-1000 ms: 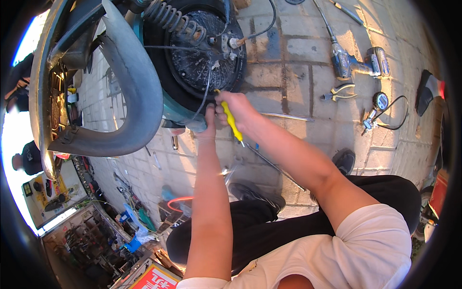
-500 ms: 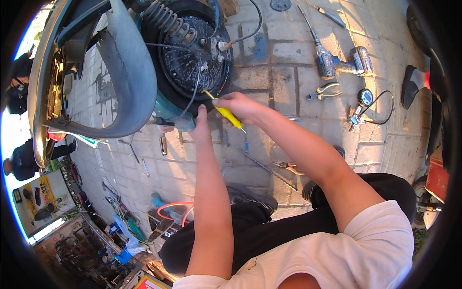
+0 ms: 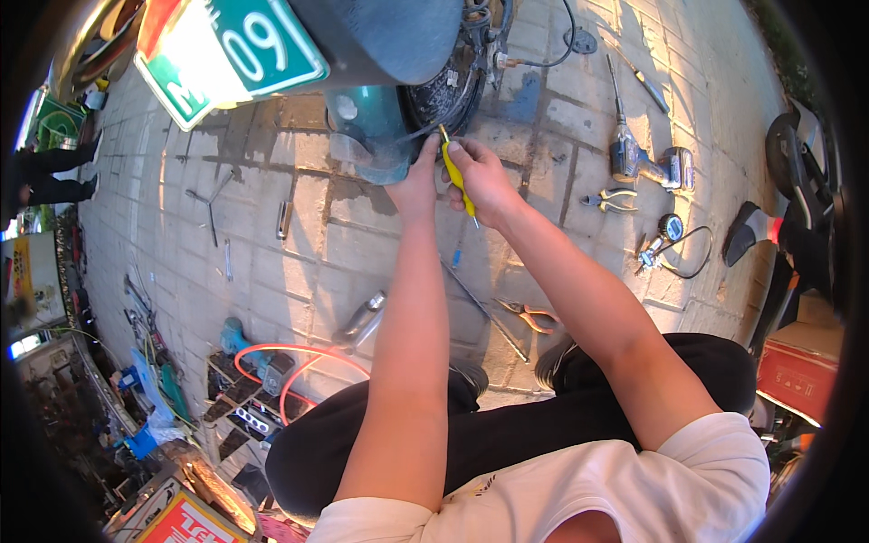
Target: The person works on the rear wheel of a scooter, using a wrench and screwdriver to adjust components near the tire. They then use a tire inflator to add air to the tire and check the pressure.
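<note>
My right hand (image 3: 482, 181) is closed around a tool with a slim yellow handle (image 3: 455, 177). The tool's brass-coloured tip points at the lower edge of a scooter wheel (image 3: 431, 101), and a thin metal shank sticks out of its other end. Beside it, my left hand (image 3: 415, 188) grips the tyre's edge, thumb toward the tool and the other fingers mostly hidden. Left of this hand are a teal mudguard (image 3: 367, 118) and a clear flap (image 3: 351, 154). The scooter's dark rear bodywork (image 3: 389, 36) and green plate (image 3: 272, 50) overhang the wheel.
On the paving at right lie a cordless drill (image 3: 644, 163), pliers (image 3: 608, 200) and a pressure gauge (image 3: 671, 228). Orange-handled pliers (image 3: 529, 315) and a long rod (image 3: 489, 312) lie before my feet. An orange hose (image 3: 299, 348) curves at left. Another person's shoe (image 3: 744, 231) is at far right.
The view has shifted, so the bodywork now covers much of the wheel and the green plate shows. My right hand still holds the yellow tool, which stands steeper. Both hands remain at the tyre's edge.
</note>
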Demonstrator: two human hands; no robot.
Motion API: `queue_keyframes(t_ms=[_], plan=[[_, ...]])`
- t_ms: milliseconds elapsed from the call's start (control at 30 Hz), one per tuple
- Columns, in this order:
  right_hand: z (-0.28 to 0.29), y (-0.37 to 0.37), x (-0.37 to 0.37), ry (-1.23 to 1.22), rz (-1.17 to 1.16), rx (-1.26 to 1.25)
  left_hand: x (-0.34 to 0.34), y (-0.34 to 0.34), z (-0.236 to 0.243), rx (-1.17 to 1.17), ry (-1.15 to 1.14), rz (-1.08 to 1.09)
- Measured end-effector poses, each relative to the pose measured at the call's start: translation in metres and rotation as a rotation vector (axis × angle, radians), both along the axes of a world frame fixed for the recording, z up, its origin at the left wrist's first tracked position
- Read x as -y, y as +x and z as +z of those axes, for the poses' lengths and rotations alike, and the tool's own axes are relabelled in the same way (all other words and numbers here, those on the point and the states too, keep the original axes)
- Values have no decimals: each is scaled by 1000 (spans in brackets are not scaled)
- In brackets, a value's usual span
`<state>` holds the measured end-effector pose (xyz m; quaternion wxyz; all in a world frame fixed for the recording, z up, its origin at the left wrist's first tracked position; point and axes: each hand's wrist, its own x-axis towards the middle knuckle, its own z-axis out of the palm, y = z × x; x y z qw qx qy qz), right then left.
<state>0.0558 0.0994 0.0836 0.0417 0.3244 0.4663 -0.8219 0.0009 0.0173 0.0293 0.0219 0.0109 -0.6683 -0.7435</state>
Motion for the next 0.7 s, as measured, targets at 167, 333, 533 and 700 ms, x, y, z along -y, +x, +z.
queue_keyframes(t_ms=[167,333,533,700], plan=[[5,-3,8,-123,-22,5,8,-7,-6,238,-193,-84],[8,-1,-17,-235,63,38,8,-3,-3,-11,-438,-30],[1,14,-26,-445,115,-55,11,-4,-4,90,-286,-84],[8,7,-29,39,256,135,8,2,-6,-104,-153,2]])
